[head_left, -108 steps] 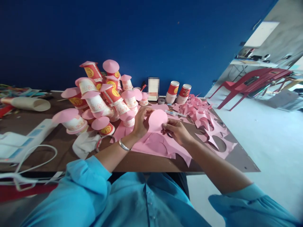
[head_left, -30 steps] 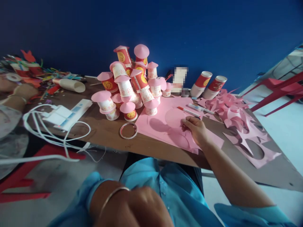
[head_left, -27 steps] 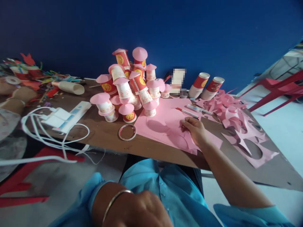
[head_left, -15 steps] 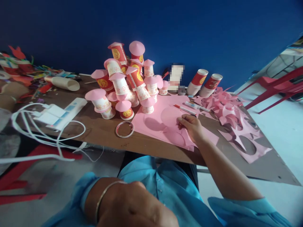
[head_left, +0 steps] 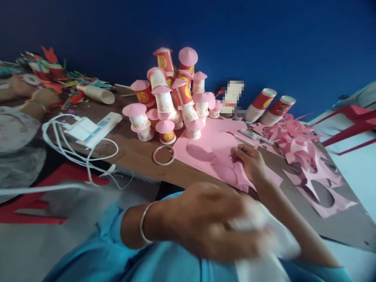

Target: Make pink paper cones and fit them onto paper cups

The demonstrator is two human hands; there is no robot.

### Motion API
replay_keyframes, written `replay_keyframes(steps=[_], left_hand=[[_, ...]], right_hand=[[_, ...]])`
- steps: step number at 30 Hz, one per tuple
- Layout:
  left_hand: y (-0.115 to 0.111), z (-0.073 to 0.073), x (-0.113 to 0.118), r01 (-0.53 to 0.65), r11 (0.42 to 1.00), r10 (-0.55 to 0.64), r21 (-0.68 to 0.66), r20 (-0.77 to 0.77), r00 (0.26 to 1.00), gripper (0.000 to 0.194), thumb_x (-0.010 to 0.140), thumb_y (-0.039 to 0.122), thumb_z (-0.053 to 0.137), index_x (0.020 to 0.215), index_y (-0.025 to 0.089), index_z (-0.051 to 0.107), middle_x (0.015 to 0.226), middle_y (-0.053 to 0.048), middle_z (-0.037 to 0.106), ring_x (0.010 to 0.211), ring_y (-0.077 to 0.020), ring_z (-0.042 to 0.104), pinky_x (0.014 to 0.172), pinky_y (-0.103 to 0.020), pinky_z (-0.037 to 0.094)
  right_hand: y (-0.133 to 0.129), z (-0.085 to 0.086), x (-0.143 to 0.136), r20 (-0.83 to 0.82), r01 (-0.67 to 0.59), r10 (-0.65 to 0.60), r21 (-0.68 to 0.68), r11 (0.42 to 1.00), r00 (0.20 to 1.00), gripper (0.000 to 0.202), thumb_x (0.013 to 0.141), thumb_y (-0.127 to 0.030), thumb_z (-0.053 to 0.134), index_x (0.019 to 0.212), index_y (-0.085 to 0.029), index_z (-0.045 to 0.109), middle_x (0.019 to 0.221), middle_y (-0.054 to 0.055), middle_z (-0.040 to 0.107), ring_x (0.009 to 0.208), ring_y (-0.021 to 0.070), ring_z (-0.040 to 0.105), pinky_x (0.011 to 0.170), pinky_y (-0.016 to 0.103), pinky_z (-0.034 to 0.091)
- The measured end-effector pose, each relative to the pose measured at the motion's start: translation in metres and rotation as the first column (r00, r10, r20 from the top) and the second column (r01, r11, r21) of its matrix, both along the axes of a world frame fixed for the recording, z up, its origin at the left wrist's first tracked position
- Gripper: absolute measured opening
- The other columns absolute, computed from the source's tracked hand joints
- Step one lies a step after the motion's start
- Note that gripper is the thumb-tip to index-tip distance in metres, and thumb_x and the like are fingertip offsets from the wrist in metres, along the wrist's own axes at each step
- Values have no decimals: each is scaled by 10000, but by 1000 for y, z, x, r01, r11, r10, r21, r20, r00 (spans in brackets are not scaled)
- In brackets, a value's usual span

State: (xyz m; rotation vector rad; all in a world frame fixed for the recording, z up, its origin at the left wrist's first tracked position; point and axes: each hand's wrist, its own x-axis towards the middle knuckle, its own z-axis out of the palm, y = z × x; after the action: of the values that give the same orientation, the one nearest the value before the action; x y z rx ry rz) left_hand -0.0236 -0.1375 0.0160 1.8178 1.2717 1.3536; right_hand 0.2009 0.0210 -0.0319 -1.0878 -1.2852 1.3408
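Note:
In front of my body, my left hand is blurred by motion, its fingers wrapped round a crumpled white tissue. Over the table my right hand is closed, thumb and forefinger pinched at the pink paper. Paper rounds lie on and around that sheet, some partly hidden by my hands. Just beyond my right fingers are a red-capped marker and a white pen. A tape roll lies flat near the table's front edge.
Stacked paper-cup towers with pink cone roofs stand at the back middle. Two cup stacks and pink scraps are at right. A power strip with white cables lies left, beside another person's arm.
My left hand has risen from my lap and moved right, bringing the white tissue into view. The whole view has shifted. My right hand stays at the pink paper.

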Motion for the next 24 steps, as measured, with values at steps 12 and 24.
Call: replay_keyframes(steps=[12,24], left_hand=[[51,-55,-126,-323,931,344,169,-702,624,479,859,136,617,1317,209,736,1232,-136,598,1185,-300,619,1052,-426,550],[59,-67,-148,-367,905,407,216,-692,596,312,948,293,608,1216,255,763,1360,-149,664,1286,-363,582,1140,-519,426]], right_hand=[[2,-1,-1,62,-46,43,52,998,997,400,739,-559,908,689,-205,728,608,10,666,566,135,593,540,264,491],[5,-3,-1,-12,-54,54,6,999,998,449,707,-585,914,672,-197,690,636,1,657,568,115,567,552,255,476]])
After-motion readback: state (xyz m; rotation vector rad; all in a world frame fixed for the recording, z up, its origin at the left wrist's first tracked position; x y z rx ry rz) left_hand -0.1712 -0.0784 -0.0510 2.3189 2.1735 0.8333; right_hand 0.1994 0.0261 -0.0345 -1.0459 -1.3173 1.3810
